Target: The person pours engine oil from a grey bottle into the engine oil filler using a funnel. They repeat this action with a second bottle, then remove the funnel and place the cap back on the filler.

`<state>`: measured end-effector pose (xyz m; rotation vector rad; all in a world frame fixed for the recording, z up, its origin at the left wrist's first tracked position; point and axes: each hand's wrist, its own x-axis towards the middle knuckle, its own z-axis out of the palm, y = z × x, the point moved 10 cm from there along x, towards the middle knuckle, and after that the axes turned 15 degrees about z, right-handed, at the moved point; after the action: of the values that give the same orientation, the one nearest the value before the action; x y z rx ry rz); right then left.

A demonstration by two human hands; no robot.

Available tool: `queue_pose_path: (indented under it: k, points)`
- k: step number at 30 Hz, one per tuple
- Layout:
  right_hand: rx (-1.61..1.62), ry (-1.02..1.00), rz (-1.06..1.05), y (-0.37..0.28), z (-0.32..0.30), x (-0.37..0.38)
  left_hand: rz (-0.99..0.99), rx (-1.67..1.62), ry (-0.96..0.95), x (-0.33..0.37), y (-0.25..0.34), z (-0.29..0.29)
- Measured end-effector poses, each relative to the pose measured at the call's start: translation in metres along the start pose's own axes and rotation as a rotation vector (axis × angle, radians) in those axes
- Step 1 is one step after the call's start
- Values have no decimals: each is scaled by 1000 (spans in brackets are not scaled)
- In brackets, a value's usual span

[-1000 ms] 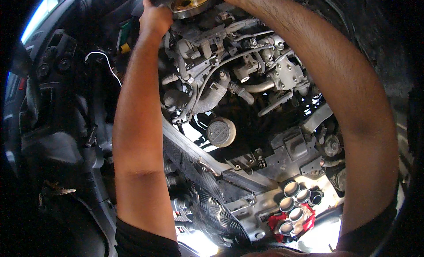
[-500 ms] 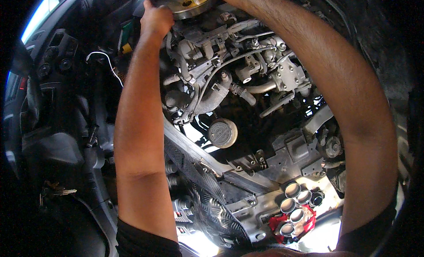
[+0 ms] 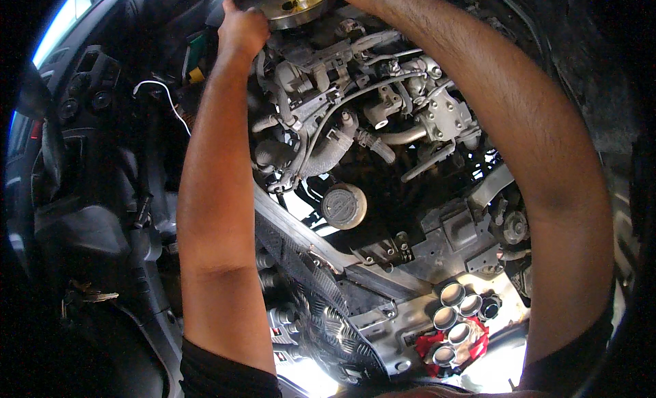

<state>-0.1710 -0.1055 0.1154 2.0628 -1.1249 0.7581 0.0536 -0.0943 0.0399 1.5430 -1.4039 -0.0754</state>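
while we reach over the engine (image 3: 385, 107): our left hand (image 3: 244, 30) looks closed on the left edge of the metal pan (image 3: 297, 19)
pan: at the top of the view, with yellowish liquid (image 3: 316, 0) in it
right hand: past the upper edge, so we cannot tell its state
step: we seem to be steadying the pan
next move: calls, we judge, for a level hold against spills
metal pieces (image 3: 452, 294): lower right, some on red cloth (image 3: 482, 329)

Gap between left forearm (image 3: 217, 165) and right forearm (image 3: 482, 66); grey hose (image 3: 326, 155), round cap (image 3: 344, 206) underneath; metal pan (image 3: 298, 19) blocks far end.
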Motion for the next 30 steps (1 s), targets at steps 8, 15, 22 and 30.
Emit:
queue_pose_path:
  k: [8,15,22,30]
  points:
    - [-9,-38,-7,1,-2,-2,-5,20,-4,0,1,-1]
    - [4,13,-49,-6,-3,-1,-8,54,-13,-2,2,-1]
    - [-6,41,-81,-4,1,-5,-9,80,-18,-5,4,0]
    - [1,18,-97,-4,6,-4,-13,104,-30,-6,8,1]
